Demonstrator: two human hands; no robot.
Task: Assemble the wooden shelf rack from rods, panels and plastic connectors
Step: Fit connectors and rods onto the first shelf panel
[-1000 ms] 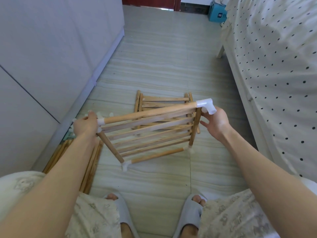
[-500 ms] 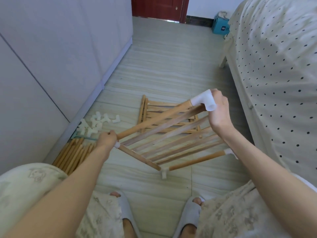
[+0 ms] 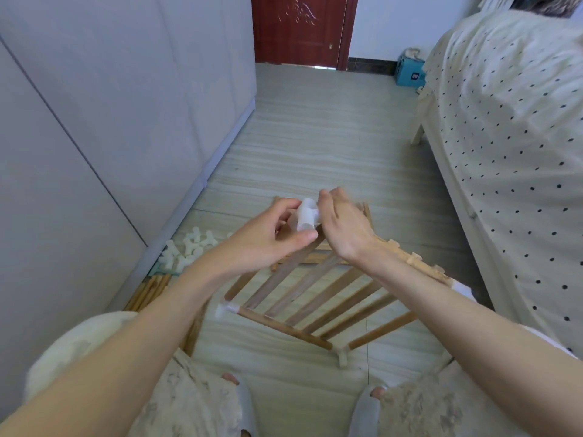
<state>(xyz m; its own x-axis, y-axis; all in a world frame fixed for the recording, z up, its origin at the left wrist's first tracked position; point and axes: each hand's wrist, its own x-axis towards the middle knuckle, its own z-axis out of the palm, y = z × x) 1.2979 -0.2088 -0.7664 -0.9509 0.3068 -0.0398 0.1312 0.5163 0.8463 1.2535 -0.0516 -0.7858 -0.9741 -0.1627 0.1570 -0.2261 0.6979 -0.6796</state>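
Note:
I hold a wooden slatted panel [image 3: 315,294] tilted in the air over my knees, its top corner raised. A white plastic connector [image 3: 305,216] caps that top corner. My left hand [image 3: 271,241] pinches the connector between thumb and fingers from the left. My right hand [image 3: 342,227] curls round the same corner from the right, its fingers hidden behind the connector. Other white connectors sit on the panel's lower corners [image 3: 222,310] [image 3: 343,357]. A second slatted panel [image 3: 310,259] lies flat on the floor behind, mostly hidden by my hands.
Loose white connectors [image 3: 189,247] are piled on the floor by the grey wardrobe [image 3: 94,137] at left. Wooden rods [image 3: 148,290] lie beside my left knee. A bed with a dotted cover [image 3: 511,152] runs along the right. A red door [image 3: 296,29] stands at the far end.
The panel has swung so its connector corner points up and away from me. My left hand left the lower left corner and moved up to the top connector beside my right hand.

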